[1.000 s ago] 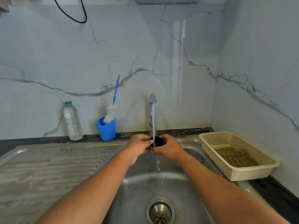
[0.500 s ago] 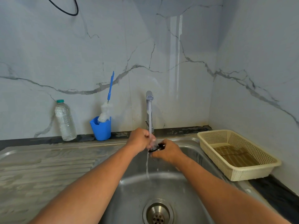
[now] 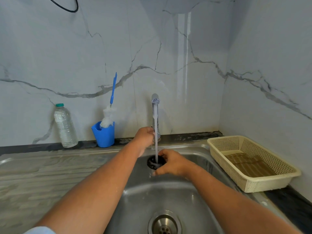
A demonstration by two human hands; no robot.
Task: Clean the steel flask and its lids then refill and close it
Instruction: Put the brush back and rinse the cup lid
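The steel surface [image 3: 42,174] with its ribbed draining board runs out toward nine o'clock and gives wide room for setting washed parts down to drip. The sink [image 3: 152,196] takes up the lower middle. Its basin is open down to the drain [image 3: 164,224] at six o'clock, so the water has somewhere to go.

At three o'clock a cream basket [image 3: 224,137] stands just beside the sink's rim, close under the side wall, which leaves little room for swinging on that side. At ten o'clock a plastic bottle [image 3: 65,127] and a blue cup [image 3: 103,135] holding a brush [image 3: 107,118] stand against the back wall, well apart from the work.

The tap [image 3: 155,108] rises at twelve o'clock. The left hand [image 3: 144,136] is curled against its stem, probably to work the flow, though whether those fingers actually grasp anything is hidden. The right hand [image 3: 172,163] has its fingers wrapped round the black lid [image 3: 152,162], hollow side up under the stream [image 3: 156,146] so the water flushes inside it. The flask itself is out of view.
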